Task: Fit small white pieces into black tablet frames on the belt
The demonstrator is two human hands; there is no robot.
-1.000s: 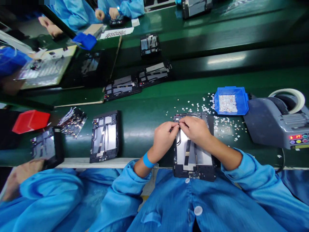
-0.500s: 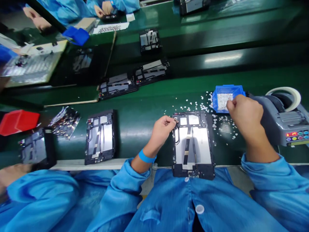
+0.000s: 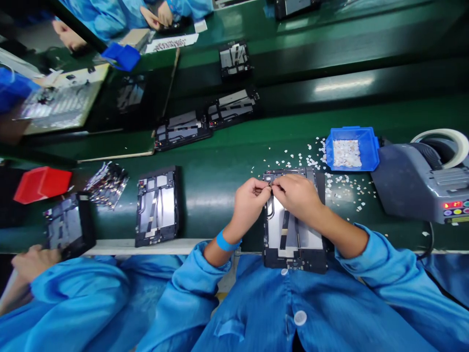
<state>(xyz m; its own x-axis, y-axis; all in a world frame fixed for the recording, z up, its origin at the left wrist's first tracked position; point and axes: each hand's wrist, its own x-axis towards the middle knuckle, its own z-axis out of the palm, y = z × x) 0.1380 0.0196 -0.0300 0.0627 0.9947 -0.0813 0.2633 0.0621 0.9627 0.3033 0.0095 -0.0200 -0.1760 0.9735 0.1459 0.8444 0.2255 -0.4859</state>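
Observation:
In front of me lies an opened tablet (image 3: 309,240), its metal plates, dark flex cables and black frame exposed, its lower end close to my coat. My left hand (image 3: 252,196) pinches at the tablet's upper left corner, fingertips pressed together. Beside it, my right hand (image 3: 298,194) is closed too, thumb and finger meeting the left fingertips over the same spot and covering part of the upper tablet. Whatever small piece sits between the fingers is too hidden to name. A blue bin (image 3: 370,146) of small white pieces stands beyond my right hand.
Loose white pieces (image 3: 340,183) are scattered around the bin. A grey tape dispenser (image 3: 410,181) stands at right. Another opened tablet (image 3: 157,208) lies left, near a heap of small strips (image 3: 108,185) and a red bin (image 3: 43,184). A co-worker's hand (image 3: 34,259) shows at far left.
My right hand has moved left and down from the blue bin to the tablet's upper left corner, joining my left hand, which stays there. The camera view has shifted slightly.

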